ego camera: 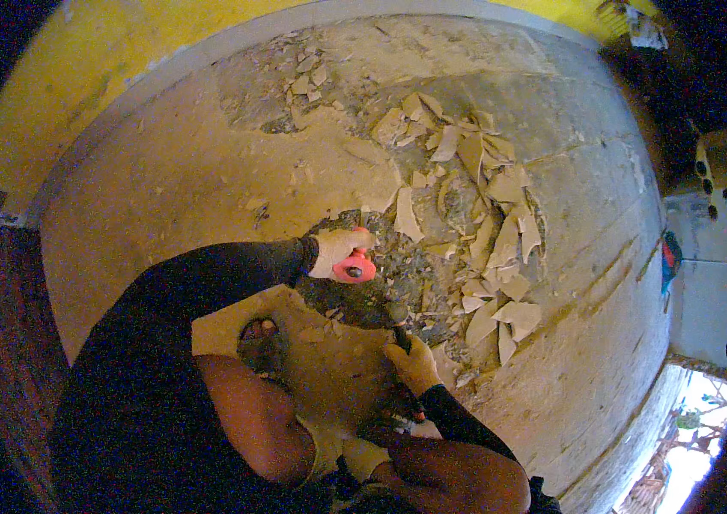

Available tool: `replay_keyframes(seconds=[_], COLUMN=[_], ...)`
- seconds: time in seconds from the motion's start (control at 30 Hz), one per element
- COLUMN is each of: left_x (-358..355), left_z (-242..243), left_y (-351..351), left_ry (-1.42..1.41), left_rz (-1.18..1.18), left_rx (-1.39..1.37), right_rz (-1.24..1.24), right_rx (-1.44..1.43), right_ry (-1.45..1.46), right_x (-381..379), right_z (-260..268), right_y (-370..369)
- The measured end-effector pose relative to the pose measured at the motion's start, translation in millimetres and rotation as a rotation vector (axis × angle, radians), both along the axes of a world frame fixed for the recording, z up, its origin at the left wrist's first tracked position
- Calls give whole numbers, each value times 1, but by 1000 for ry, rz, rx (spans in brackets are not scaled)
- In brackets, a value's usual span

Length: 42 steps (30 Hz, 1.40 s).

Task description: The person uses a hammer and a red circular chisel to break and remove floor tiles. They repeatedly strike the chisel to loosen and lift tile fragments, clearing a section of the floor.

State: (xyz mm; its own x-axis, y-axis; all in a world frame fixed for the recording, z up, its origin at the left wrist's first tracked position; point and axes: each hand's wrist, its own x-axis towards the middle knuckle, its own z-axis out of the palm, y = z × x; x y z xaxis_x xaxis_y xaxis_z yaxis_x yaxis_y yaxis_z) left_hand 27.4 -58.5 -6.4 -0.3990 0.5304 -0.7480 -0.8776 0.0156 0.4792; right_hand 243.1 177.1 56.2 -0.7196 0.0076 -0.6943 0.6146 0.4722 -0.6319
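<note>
My left hand (332, 252) grips a tool with a pink-red guard (354, 267), which looks like the hand guard of a chisel; its blade is hidden against the rubble. Below and to the right, my right hand (416, 367) is closed around the black handle of a hammer (397, 313), whose head is blurred. Both tools are over a rough, dark broken patch (350, 297) in the floor, strewn with small chips. Thin broken slabs of floor screed (506, 241) lie piled just to the right of the patch.
Unbroken tan floor (177, 173) spreads left of the patch. A yellow wall (81, 83) with a grey base strip rises at the far side. More fragments (306, 80) lie near that wall. My foot (261, 331) rests close to the broken edge. A bright opening (684, 443) is at lower right.
</note>
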Motion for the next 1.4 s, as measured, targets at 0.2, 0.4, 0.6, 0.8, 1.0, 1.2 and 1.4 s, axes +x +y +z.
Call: replay_keyframes(seconds=[0.2,0.4,0.6,0.8,1.0,1.2,1.4], left_x=[2,-21,17,25,0,17,10], left_z=[-10,-1,14,13,12,23,7], left_y=[23,18,-3,21,46,56,23], left_ry=[285,412,354,205,410,357,67], left_rz=[-202,-597,-562,-72,-557,-308,-90], left_rx=[-51,-144,-68,-237,-120,-58,-20], right_rz=[21,-28,53,9,58,-11,36], right_rx=[60,15,58,15,46,2,66], right_ry=[-31,284,162,159,13,166,212], right_x=[0,17,11,2,6,9,5], right_z=[0,-43,-29,-5,-29,-29,-10], right_y=[1,6,7,2,8,7,3])
